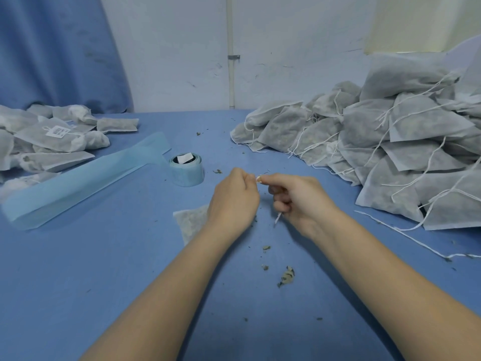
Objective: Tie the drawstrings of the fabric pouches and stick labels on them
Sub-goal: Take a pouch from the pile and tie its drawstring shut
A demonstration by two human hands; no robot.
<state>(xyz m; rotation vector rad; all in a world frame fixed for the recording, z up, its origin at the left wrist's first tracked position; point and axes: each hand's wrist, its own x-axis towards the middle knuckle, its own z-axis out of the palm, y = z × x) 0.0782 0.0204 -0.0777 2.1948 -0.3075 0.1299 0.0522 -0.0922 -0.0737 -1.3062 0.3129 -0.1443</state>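
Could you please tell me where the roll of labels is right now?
In the head view, the roll of labels stands on the blue table, left of centre, just beyond the left hand.

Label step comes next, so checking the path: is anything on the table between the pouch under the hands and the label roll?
Nothing visible blocks it. The pouch lies under the left hand; the label roll stands just beyond, with only bare blue table and small crumbs between. The right hand pinches the drawstring.

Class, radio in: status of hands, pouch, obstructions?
Left hand, right hand both pinching drawstring. Pouch under left hand, unlabelled. Nothing blocking.
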